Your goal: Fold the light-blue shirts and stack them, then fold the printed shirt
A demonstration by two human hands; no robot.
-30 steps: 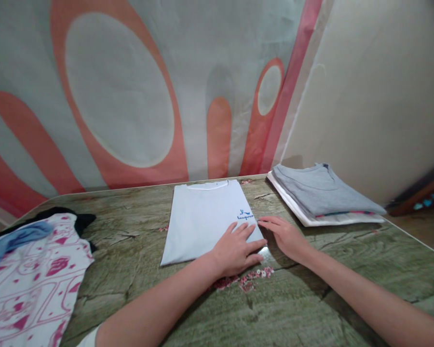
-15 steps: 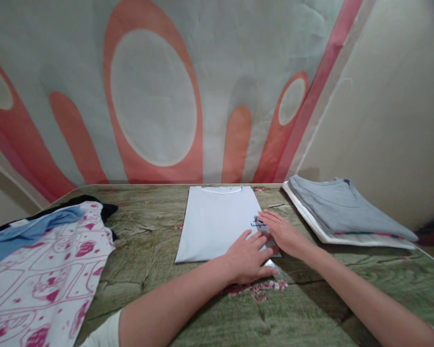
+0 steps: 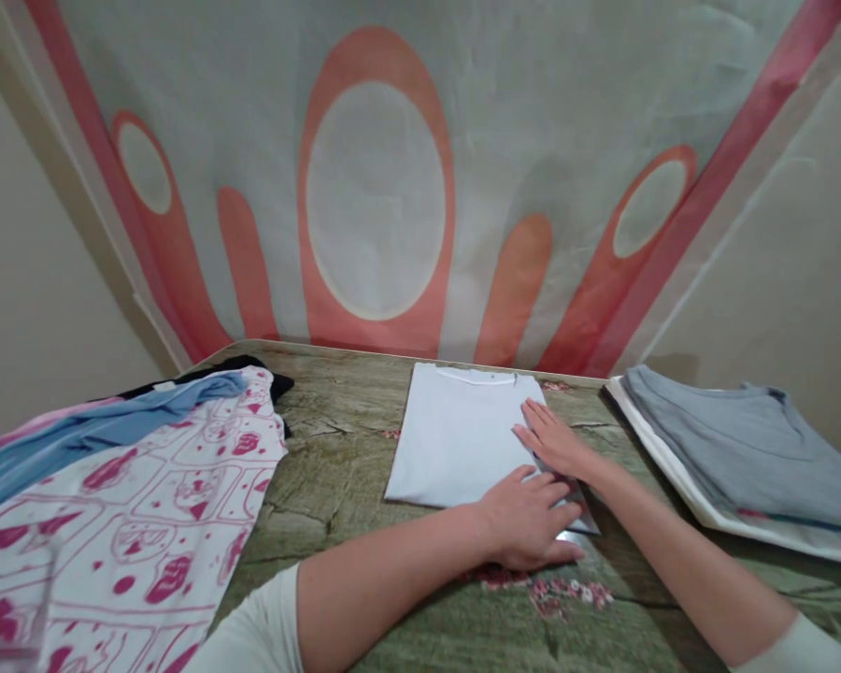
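A white T-shirt (image 3: 463,435), folded into a neat rectangle, lies flat on the table with its neckline at the far edge. My left hand (image 3: 529,519) rests across its near right corner, fingers spread and pointing right. Farther up the shirt's right side lies my right hand (image 3: 553,439), palm down with fingers stretched toward the upper left. It covers the spot where blue lettering was visible. Neither hand grips anything. A shiny patch on the table shows beside my left fingertips.
Loose clothes lie heaped at the left: a white garment with pink prints (image 3: 182,505), a blue one (image 3: 112,425) and a black one. At the right, a grey folded shirt (image 3: 735,430) tops a stack with white cloth (image 3: 679,477). A patterned wall hanging (image 3: 581,84) stands behind the wooden-look table (image 3: 336,467).
The view has turned left, so everything sits farther right. My right hand has slid up and inward on the shirt, covering the blue lettering. My left hand stays at the near corner.
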